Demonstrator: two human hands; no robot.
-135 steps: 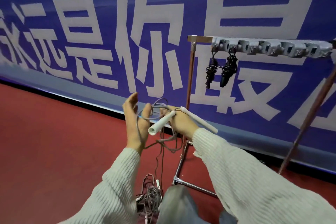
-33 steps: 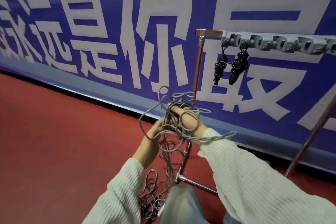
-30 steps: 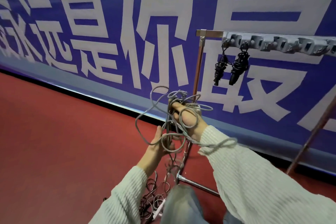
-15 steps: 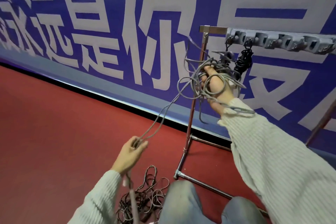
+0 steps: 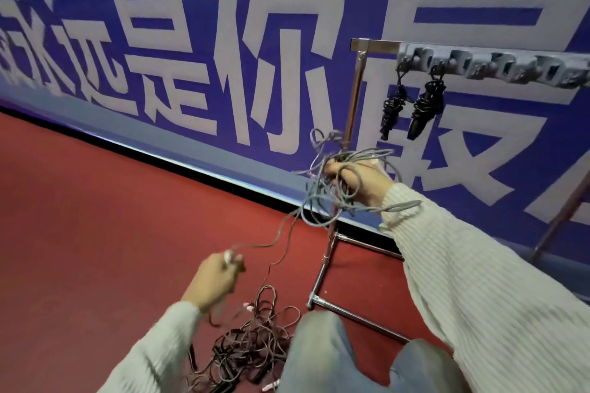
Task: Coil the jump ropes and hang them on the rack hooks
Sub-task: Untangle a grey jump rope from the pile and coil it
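Two black coiled ropes (image 5: 412, 105) hang; two hands (image 5: 214, 281) visible.

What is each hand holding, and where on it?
The right hand grips the bunched loops of a grey jump rope. The left hand pinches the same rope's trailing strand, lower down.

Your right hand (image 5: 357, 182) is raised out in front of you, arm stretched forward, fingers curled tight round the grey rope (image 5: 322, 198). Your left hand (image 5: 217, 277) sits lower and closer in, pinching a strand between thumb and fingertips.
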